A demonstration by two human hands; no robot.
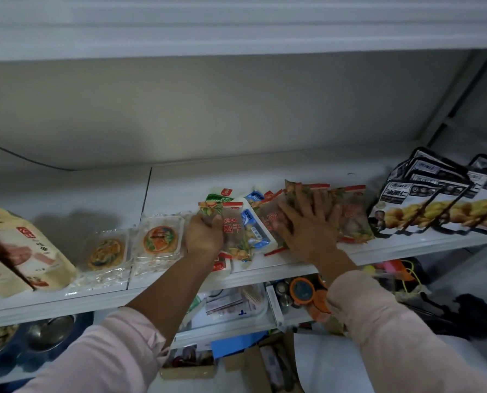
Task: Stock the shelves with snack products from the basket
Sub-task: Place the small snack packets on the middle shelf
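Two hands are tidying: left hand is gripping a packet, right hand is pressing the pile with flat, spread fingers; squaring edges should help.

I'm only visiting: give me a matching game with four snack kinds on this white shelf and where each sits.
Things: 1 black-and-white bags picturing twisted dough; 2 clear plastic trays of round pastries; 3 beige paper pouches; 4 red-trimmed clear packets.
Places: A far left; B under right hand; C far right; D just left of left hand.
Pairs: 1-C, 2-D, 3-A, 4-B.
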